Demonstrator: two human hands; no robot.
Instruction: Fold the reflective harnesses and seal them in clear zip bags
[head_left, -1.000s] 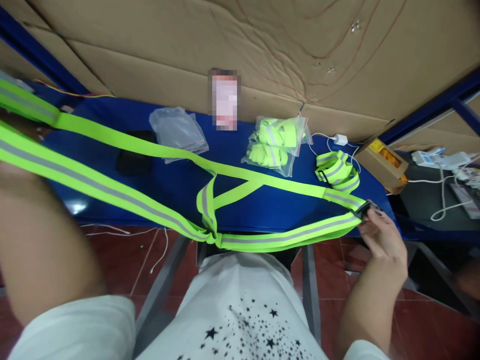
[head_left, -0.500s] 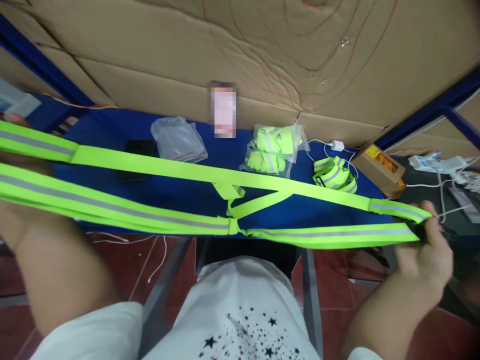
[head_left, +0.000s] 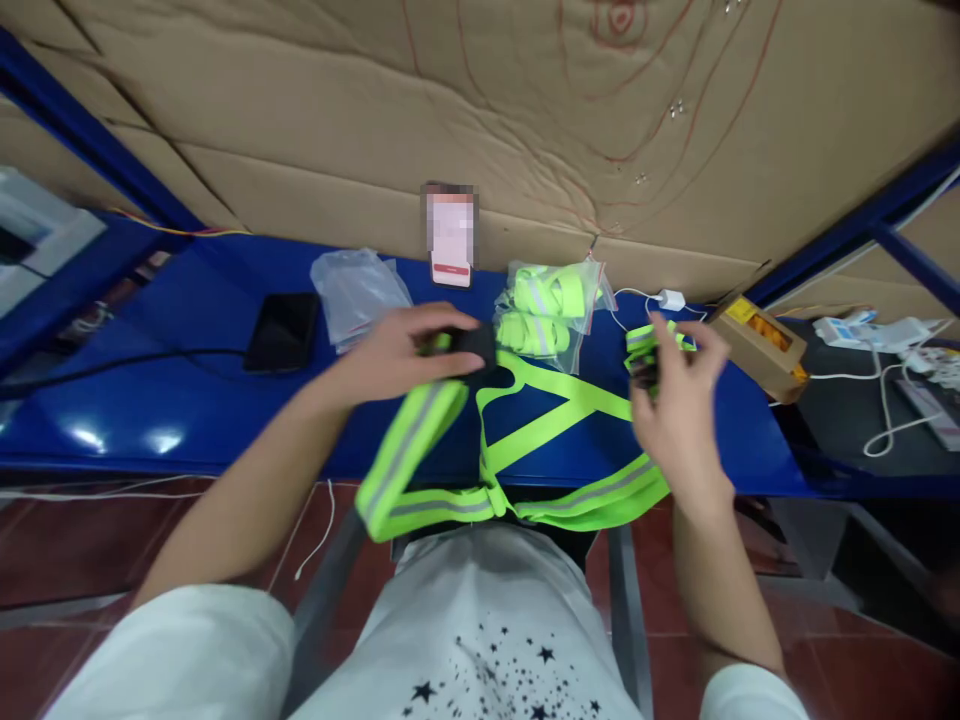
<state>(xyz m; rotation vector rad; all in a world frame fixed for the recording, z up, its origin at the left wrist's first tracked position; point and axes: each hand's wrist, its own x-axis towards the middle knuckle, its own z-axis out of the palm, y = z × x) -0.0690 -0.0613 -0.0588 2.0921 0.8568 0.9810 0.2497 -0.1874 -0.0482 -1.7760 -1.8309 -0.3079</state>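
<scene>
A neon yellow reflective strap harness (head_left: 525, 440) with grey stripes hangs slack between my hands over the blue table's (head_left: 150, 400) front edge. My left hand (head_left: 401, 350) is closed on the strap's left end with its black buckle (head_left: 469, 345). My right hand (head_left: 679, 395) pinches the other end, with a dark buckle piece (head_left: 643, 372) at its fingertips. The strap's middle droops toward my lap.
Two bagged folded straps (head_left: 546, 305) and a loose coiled one lie behind my hands. Empty clear bags (head_left: 360, 295), a black phone (head_left: 282, 330), an upright phone (head_left: 450, 232), a white charger (head_left: 670, 298) and an open carton (head_left: 759, 335) sit on the table. Cardboard lines the back.
Both hands have come together from arms spread wide. The harness, stretched taut half a second ago, now hangs slack and folded between them over the table's middle.
</scene>
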